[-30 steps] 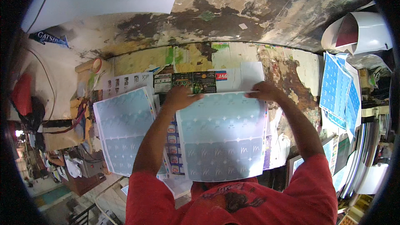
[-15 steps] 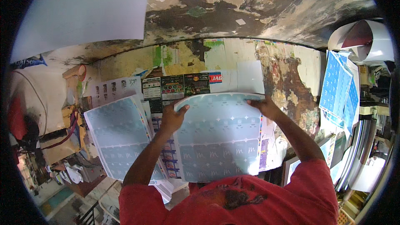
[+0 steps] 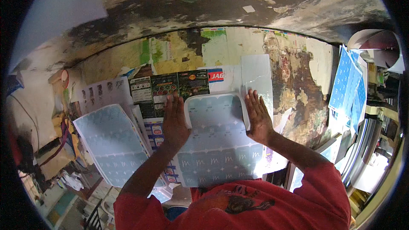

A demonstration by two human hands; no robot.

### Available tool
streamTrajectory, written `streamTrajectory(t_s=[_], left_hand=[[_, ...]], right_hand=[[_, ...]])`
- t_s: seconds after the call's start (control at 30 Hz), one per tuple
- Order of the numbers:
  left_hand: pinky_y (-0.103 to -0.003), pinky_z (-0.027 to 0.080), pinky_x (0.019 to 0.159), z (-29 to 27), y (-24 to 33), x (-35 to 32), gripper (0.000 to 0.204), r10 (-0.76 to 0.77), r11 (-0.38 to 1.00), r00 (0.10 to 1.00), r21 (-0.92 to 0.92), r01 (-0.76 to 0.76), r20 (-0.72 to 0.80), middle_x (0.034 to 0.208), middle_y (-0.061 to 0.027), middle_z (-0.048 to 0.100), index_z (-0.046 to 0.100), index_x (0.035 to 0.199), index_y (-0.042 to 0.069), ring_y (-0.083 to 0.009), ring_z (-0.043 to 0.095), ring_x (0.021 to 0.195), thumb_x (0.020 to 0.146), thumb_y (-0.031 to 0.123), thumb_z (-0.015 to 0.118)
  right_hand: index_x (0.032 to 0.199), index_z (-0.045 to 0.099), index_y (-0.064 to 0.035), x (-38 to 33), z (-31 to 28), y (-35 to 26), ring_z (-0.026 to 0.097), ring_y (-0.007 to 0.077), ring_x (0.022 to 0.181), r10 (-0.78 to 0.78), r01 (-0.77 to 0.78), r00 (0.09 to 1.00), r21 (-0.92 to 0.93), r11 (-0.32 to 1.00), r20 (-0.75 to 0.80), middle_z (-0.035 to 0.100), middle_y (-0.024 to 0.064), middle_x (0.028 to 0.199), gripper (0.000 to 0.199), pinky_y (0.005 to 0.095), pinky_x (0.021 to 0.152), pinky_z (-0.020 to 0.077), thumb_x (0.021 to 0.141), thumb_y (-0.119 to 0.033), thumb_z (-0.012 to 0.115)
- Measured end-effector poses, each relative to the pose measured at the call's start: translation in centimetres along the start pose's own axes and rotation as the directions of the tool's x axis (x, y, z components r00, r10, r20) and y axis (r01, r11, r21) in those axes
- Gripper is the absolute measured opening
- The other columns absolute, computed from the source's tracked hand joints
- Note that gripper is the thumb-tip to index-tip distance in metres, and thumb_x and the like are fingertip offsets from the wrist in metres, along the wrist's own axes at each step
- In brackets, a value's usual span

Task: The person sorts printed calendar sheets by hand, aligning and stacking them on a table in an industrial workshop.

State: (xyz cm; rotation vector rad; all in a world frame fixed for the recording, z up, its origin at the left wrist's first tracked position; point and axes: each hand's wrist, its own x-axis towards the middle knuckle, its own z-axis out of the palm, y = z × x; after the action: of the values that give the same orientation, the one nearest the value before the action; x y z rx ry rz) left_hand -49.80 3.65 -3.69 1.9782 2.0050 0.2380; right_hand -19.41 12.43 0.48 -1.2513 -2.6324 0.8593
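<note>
A stack of pale blue printed sheets (image 3: 219, 138) lies in front of me, its far corners bent upward and its near edge against my red shirt. At its left edge stands my left hand (image 3: 175, 121), palm turned inward and fingers stretched out. My right hand (image 3: 259, 117) presses the opposite edge in the same way, with straight fingers. Neither hand grips the paper; both palms bear on its sides. To the left, another stack of the same pale blue sheets (image 3: 113, 138) rests at a slant.
A dark printed sheet (image 3: 179, 86) and a plain white sheet (image 3: 257, 74) lie beyond the stack on a worn, peeling surface. Bright blue printed sheets (image 3: 343, 87) hang at the right, below a curled white sheet (image 3: 379, 44). A stained wall (image 3: 221, 4) rises behind.
Both hands have let go of the far corners and moved to the stack's sides, fingers now straight. The far edge has narrowed and its corners curl up.
</note>
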Motion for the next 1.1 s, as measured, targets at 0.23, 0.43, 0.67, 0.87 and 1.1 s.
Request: streamTrajectory(t_s=[0.23,0.43,0.67,0.87,1.1], left_hand=[[-0.054,0.049,0.090,-3.8,-0.5,-0.1,0.039,-0.414,0.763,0.910,-0.545,0.348,0.002,0.119,-0.0274,0.061,0.059,0.117,-0.004,-0.0464,0.059,0.109,0.093,0.027,0.066],[-0.052,0.042,0.101,-2.1,1.9,-19.0,0.062,-0.461,0.533,0.861,-0.709,0.461,0.213,0.124,-0.0349,0.057,0.035,0.139,-0.008,-0.0466,0.055,0.121,0.099,0.035,0.054],[-0.047,0.051,0.089,-18.0,-6.1,-27.5,0.047,-0.831,0.403,0.553,-0.752,0.522,-0.062,0.111,-0.0237,0.067,0.053,0.133,0.002,-0.0376,0.067,0.100,0.095,0.028,0.063],[-0.047,0.047,0.099,-26.2,-18.8,-35.9,0.067,-0.846,0.532,0.403,-0.512,0.674,-0.349,0.124,-0.0263,0.062,0.050,0.136,-0.003,-0.0393,0.059,0.117,0.087,0.037,0.073],[-0.055,0.042,0.099,-8.0,-21.4,-43.7,0.087,-0.964,-0.264,-0.030,-0.948,0.175,0.263,0.139,-0.0191,0.046,0.036,0.145,0.004,-0.0403,0.047,0.127,0.082,0.049,0.076]], right_hand=[[0.122,0.065,-0.0038,1.0,-0.9,4.3,0.040,0.0423,0.136,0.124,-0.088,0.962,0.158,0.984,-0.242,0.046,0.0249,0.145,0.032,0.0491,0.115,0.0292,0.094,-0.020,0.062],[0.119,0.062,0.0038,0.7,-3.9,7.6,0.064,0.0182,0.096,0.410,-0.331,0.905,0.789,0.517,0.111,0.068,0.0104,0.109,0.043,0.0305,0.087,0.0500,0.089,-0.025,0.075],[0.121,0.059,0.0054,13.0,-1.9,-14.3,0.061,0.0246,0.097,0.144,-0.220,0.976,0.734,0.642,0.166,0.065,0.0130,0.107,0.064,0.0361,0.088,0.0486,0.084,-0.043,0.077],[0.121,0.059,0.0048,17.8,5.2,-29.1,0.062,0.0277,0.106,0.017,-0.173,0.972,0.660,0.731,0.235,0.065,0.0156,0.113,0.059,0.0418,0.095,0.0477,0.086,-0.039,0.076],[0.114,0.063,0.0001,29.7,11.9,-34.0,0.063,0.0290,0.105,-0.471,0.493,0.867,0.131,0.860,-0.164,0.063,0.0166,0.113,0.045,0.0411,0.088,0.0514,0.083,-0.028,0.079]])
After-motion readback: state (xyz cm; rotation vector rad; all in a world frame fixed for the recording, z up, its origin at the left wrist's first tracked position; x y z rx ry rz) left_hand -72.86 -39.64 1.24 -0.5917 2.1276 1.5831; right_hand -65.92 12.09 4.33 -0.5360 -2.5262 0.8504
